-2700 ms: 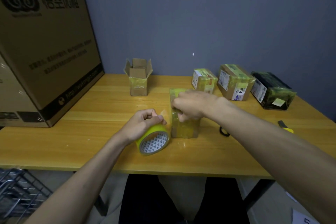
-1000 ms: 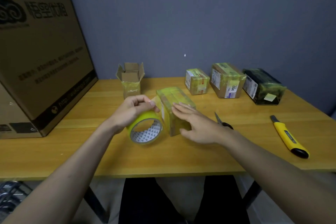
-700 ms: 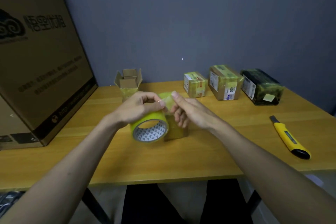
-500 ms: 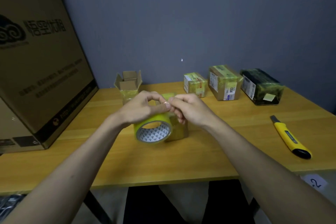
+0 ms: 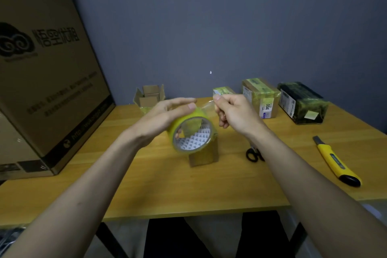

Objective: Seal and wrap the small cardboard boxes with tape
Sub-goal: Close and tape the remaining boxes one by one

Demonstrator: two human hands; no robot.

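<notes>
Standing at the far left on the wooden table [image 5: 209,190] is a large corrugated carton [image 5: 48,81], printed in black and well apart from the fingers. Beyond the left fingertips, a small open box [image 5: 149,98] is seen with its flaps raised and glossy tape round its base. A roll of yellow-green tape [image 5: 191,132], ring-shaped with a triangle-patterned core, is held off the table by the left hand [image 5: 161,119]: the thumb lies on the outer face and fingertips show inside the core, so the fingers are curled round the roll. A clear strip [image 5: 206,106] is stretched from the roll to the right hand [image 5: 234,114], where it is pinched between thumb and forefinger, the other fingers curled under. Just below the roll, a small cardboard box [image 5: 204,154] wrapped in shiny tape stands on the table. Behind the right knuckles three taped parcels are lined up: a small one [image 5: 223,91], a labelled brown one [image 5: 260,97] and a dark one [image 5: 301,102]. Black scissor handles [image 5: 252,155] lie beside the right forearm; further right a yellow utility knife [image 5: 335,162] rests.
</notes>
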